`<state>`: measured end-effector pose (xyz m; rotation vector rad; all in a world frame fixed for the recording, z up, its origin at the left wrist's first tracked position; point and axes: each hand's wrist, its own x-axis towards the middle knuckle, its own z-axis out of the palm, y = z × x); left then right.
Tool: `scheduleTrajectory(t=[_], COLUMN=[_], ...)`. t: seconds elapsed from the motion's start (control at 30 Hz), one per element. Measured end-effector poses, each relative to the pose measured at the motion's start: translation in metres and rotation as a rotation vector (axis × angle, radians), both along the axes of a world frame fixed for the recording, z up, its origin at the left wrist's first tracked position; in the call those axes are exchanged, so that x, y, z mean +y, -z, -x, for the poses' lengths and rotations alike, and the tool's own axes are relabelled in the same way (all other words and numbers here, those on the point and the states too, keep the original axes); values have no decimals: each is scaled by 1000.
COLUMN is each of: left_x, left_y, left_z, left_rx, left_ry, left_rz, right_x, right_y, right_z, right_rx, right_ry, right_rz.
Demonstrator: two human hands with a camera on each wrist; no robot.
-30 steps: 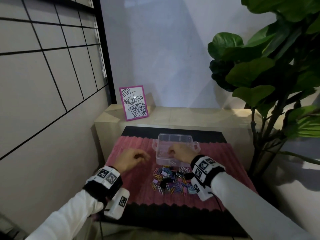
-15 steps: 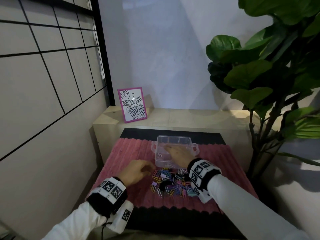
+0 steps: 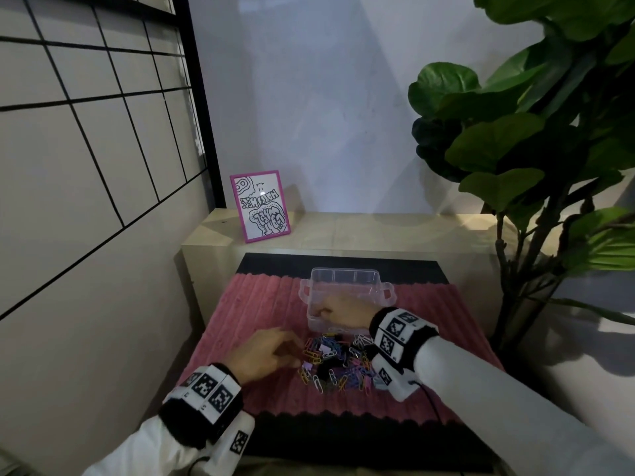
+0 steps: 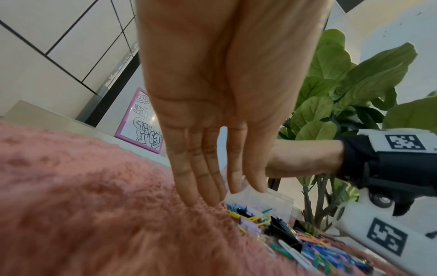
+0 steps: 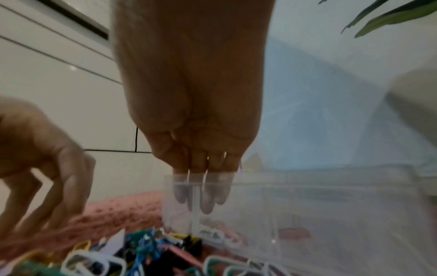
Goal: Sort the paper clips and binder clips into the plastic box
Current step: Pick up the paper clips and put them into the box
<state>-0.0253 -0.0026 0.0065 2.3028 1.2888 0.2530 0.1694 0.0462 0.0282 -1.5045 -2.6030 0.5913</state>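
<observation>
Head view: the right hand [image 3: 347, 312] reaches into the clear plastic box [image 3: 347, 280] on the pink mat [image 3: 254, 304], fingers [image 5: 208, 198] straight, grip holding nothing visible. Near the box's front wall lies the pile of clips [image 3: 338, 364]; the left hand [image 3: 264, 353], grip relaxed and empty, touches the mat at the pile's left edge.

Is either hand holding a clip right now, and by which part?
Left hand: nothing; its straight fingers reach toward the clip pile. Right hand: fingertips are inside the plastic box, any hold can't be told.
</observation>
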Motion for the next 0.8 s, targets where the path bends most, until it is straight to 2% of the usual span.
scheduleTrajectory(t=[0.07,0.13,0.23,0.33,0.47,0.57,0.7,0.73,0.8], left_x=[0,0,-1,2,8,12,15,16,16], left_y=[1,2,3,5,7,9,13,12,12], left_z=[-2,-6,-14,-23,-29,-30,-26,-26,-27], left_rx=[33,51,59,89,102,107,80,71,53], left_ry=[28,50,98,97,73,77,80,78,69], left_rz=[15,30,57,32,-1,-21,-41,-36,-8], right_x=[5,11,8,1,2,-6,-37,-47,-60], right_y=[-2,0,4,7,7,-1,-1,0,4], right_z=[-15,-34,-54,-60,-57,-58,-54,-50,-43], right_rx=[36,-56,-262,-312,-380,-299,32,85,77], right_ry=[78,158,115,42,51,35,-11,-49,-98], right_rz=[-142,-220,-100,-60,-64,-83,-329,-324,-232])
